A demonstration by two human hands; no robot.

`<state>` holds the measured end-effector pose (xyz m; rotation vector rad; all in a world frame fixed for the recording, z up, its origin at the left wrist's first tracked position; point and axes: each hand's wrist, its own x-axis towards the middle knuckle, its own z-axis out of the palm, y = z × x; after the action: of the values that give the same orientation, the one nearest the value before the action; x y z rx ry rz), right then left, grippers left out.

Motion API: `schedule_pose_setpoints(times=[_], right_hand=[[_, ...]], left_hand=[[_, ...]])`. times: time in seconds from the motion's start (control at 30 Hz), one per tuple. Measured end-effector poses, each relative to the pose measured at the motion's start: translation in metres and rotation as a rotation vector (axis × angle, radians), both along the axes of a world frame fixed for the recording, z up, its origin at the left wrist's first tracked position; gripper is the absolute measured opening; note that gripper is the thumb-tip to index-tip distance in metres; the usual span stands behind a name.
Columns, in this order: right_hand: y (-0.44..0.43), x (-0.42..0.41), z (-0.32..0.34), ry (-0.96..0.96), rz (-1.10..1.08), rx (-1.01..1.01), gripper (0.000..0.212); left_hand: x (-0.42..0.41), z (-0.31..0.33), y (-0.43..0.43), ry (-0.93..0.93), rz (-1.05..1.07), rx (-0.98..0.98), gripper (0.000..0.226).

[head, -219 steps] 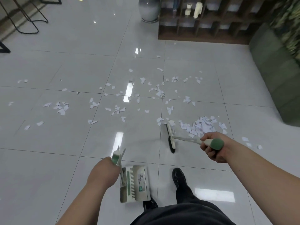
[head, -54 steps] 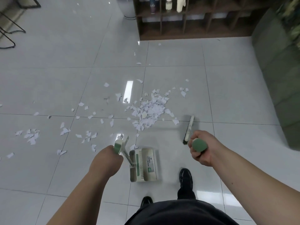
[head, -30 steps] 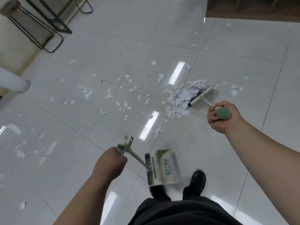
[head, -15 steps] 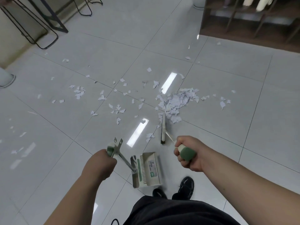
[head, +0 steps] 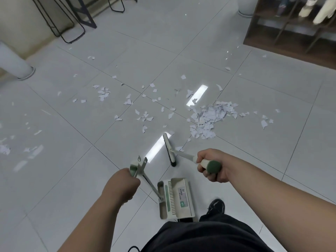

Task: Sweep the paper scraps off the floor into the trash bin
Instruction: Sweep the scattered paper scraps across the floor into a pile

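Left hand: the left hand [head: 121, 184] is a fist curled round the top of the dustpan's long thin handle, whose green end sticks out above the knuckles.
Right hand: the right hand [head: 212, 166] is wrapped tight round the green-capped end of the broom handle, thumb side toward the broom head.
Broom: the broom [head: 169, 150] has its narrow head low at the floor, dark bristles down. It lies between the dustpan and the pile, and one loose scrap is just beside it.
Dustpan: the dustpan [head: 175, 198] is cream with a green stripe, a row of comb teeth and a small label. It sits right in front of the person's feet, and whether it rests on the floor I cannot tell.
Paper scraps: the paper scraps [head: 209, 117] are mostly gathered in one pile on the floor, beyond the broom head and to its right, apart from it. Loose bits are scattered across the tiles to the left, and a few lie to the right of the pile.
Floor: the floor [head: 72, 179] is glossy grey tile.
Shoe: a black shoe [head: 216, 206] is just right of the dustpan.
Surroundings: a dark wooden shelf [head: 291, 28] stands at top right, black wire frames [head: 67, 24] at top left, and a white round post [head: 14, 62] at the left edge.
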<state>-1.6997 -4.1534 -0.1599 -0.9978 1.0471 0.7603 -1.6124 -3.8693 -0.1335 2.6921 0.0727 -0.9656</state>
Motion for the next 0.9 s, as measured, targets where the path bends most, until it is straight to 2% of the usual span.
schedule_pose_setpoints(times=[0.13,0.43,0.53,0.63,0.9], right_hand=[[-0.018,0.008,-0.002,0.049,-0.032,-0.081,0.024],[-0.019,0.006,-0.001,0.009,-0.085,-0.371,0.022],[-0.024,0.0,0.003,-0.013,-0.142,-0.362,0.021],[-0.026,-0.005,0.008,-0.032,-0.126,-0.337,0.03],[-0.01,0.018,0.01,-0.073,-0.062,-0.143,0.033]], left_hand=[[-0.002,-0.007,0.011,-0.007,-0.016,-0.027,0.011],[0.0,-0.019,0.023,-0.038,-0.059,-0.059,0.014],[0.006,-0.021,0.028,-0.052,-0.058,-0.06,0.014],[0.01,-0.022,0.032,-0.062,-0.042,-0.081,0.014],[0.021,-0.023,0.026,-0.077,-0.03,-0.088,0.015]])
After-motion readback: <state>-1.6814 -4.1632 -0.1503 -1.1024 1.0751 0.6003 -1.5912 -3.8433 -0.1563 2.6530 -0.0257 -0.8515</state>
